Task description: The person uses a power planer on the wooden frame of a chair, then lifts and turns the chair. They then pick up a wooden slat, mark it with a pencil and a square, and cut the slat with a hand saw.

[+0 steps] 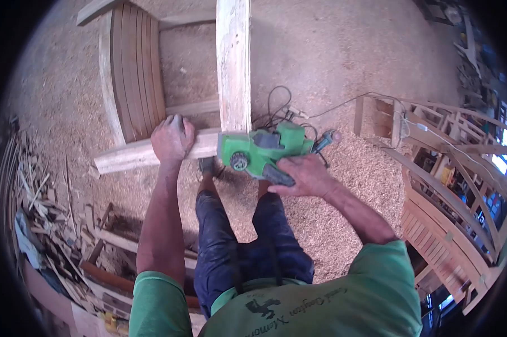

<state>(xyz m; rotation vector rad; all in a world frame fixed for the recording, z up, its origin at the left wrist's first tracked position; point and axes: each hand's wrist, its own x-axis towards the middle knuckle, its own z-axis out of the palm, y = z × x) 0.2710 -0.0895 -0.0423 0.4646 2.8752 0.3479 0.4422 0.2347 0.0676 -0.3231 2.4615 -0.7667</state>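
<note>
A green electric hand planer [264, 147] rests at the right end of a pale wooden piece [132, 156], near its corner with a long upright board [234, 62]. My right hand [308, 175] is wrapped round the planer's dark rear handle. On the wooden piece, left of the planer, my left hand [173, 138] is closed over the top edge, its fingers folded round the wood. Slatted wood [135, 70] forms part of the same frame beyond my left hand. The planer's underside is hidden.
A power cord [278, 98] loops on the floor behind the planer and runs right. Slatted wooden furniture [450, 236] stands at the right. Scrap wood [51, 224] is piled at the left. Wood shavings [354, 208] cover the floor around my feet.
</note>
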